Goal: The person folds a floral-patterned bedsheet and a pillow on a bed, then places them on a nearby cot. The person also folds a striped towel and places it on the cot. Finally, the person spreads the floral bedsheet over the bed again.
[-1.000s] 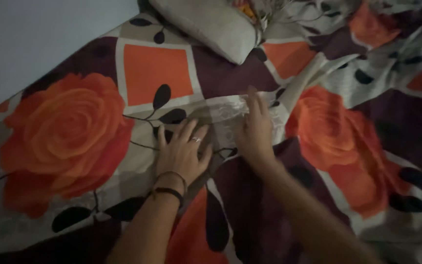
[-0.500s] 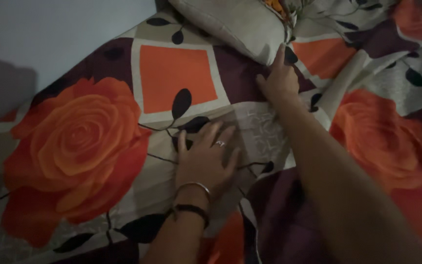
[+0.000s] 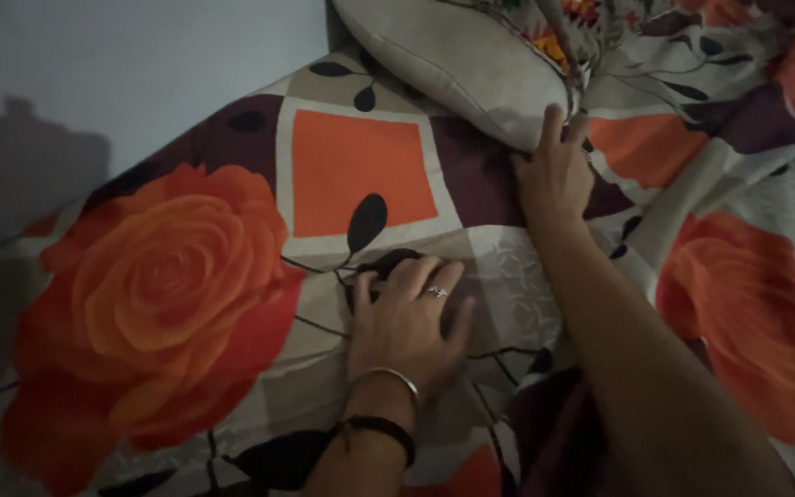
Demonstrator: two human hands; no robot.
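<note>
A bedsheet (image 3: 351,170) printed with large orange roses, orange squares and dark leaves covers the bed. My left hand (image 3: 407,317) lies flat on it near the middle, fingers spread, with a ring and wrist bands. My right hand (image 3: 556,170) is stretched farther up the bed, palm down on the sheet, its fingertips touching the lower edge of a beige pillow (image 3: 457,60). Neither hand grips anything.
A pale wall (image 3: 94,83) runs along the left side of the bed. A rumpled floral cover (image 3: 738,110) is bunched at the upper right. The room is dim.
My right hand has slid from beside my left hand up the sheet to the pillow's edge. My left hand stays flat on the sheet. The view has shifted slightly.
</note>
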